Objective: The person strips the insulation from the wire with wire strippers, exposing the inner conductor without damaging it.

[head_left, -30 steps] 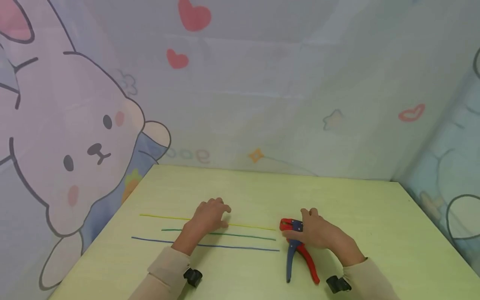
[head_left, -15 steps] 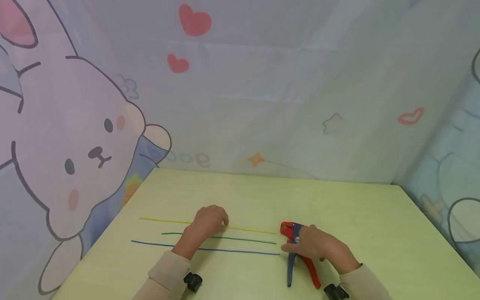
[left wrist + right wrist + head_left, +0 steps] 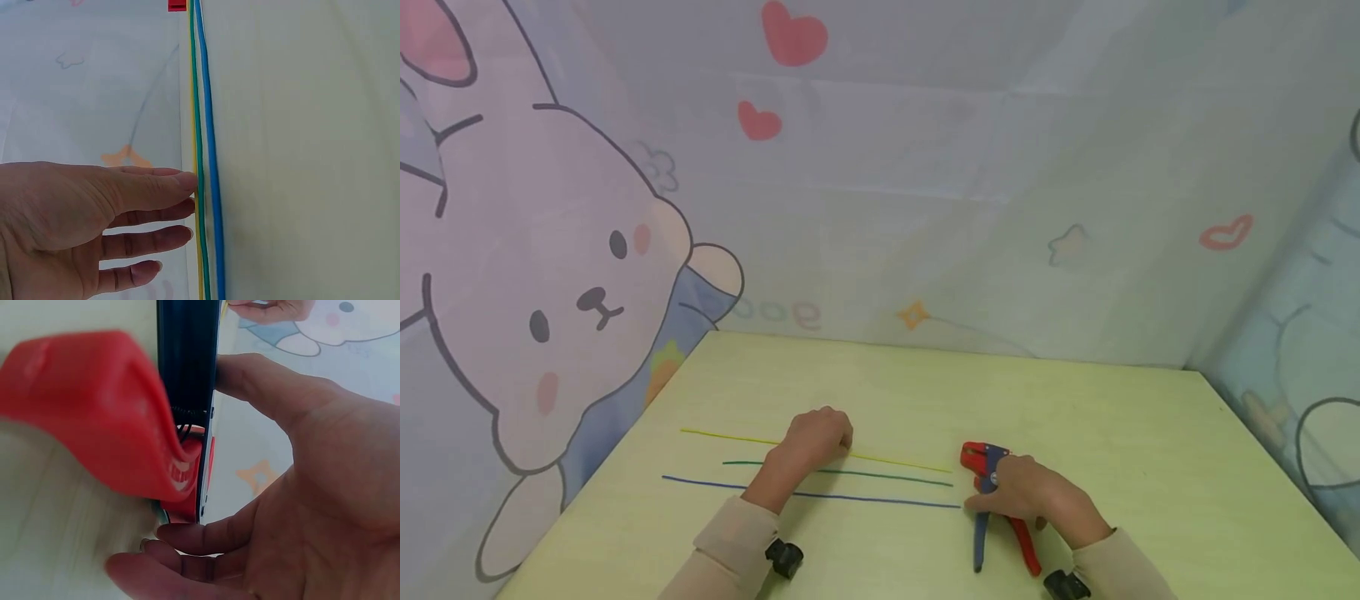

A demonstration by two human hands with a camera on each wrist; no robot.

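Three thin wires lie side by side across the table: yellow (image 3: 902, 462), green (image 3: 887, 476) and blue (image 3: 880, 500). My left hand (image 3: 815, 439) pinches the yellow wire near its middle, thumb against fingers; the left wrist view has the thumb tip right at that wire (image 3: 199, 250), the other fingers loosely bent. On the right a red and blue wire stripper (image 3: 974, 457) lies with its handles toward me. My right hand (image 3: 1037, 487) grips it from above, thumb by the blue handle (image 3: 187, 356) and fingers curled about the head side. The palm hides part of the tool.
The pale yellow table (image 3: 1112, 417) reaches back to a cloth backdrop (image 3: 925, 167) printed with a rabbit and hearts. Black wrist cameras sit on both sleeves. The wires' right ends lie close to the stripper.
My left fingers have come down and closed on the yellow wire, which now bends slightly at the hand. My right hand has lowered and curled onto the wire stripper, shifting a little toward me.
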